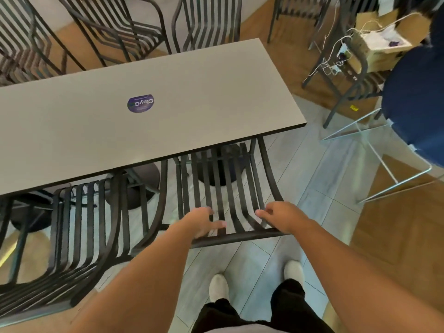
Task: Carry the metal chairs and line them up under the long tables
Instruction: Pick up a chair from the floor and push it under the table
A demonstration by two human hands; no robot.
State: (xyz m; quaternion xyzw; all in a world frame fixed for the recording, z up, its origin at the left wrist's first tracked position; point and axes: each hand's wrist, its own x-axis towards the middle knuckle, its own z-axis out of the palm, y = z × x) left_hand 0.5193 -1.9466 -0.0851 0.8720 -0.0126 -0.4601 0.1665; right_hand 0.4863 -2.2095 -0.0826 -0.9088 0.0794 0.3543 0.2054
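A black metal slatted chair [217, 186] stands in front of me, its seat tucked under the near edge of the long grey table [192, 87] towards the right end. My left hand [204, 222] lies over the left part of the chair's top rail, fingers curled down over the slats and thumb spread. My right hand [281, 217] holds the right part of the same rail with bent fingers. A second metal chair [91, 224] sits pushed under the table just to the left, close beside the first.
More metal chairs [120, 32] stand along the table's far side. A blue stool on a thin white frame [418, 104] is at the right. Behind it, another chair carries a cardboard box with cables [384, 42]. A purple sticker [140, 103] is on the tabletop.
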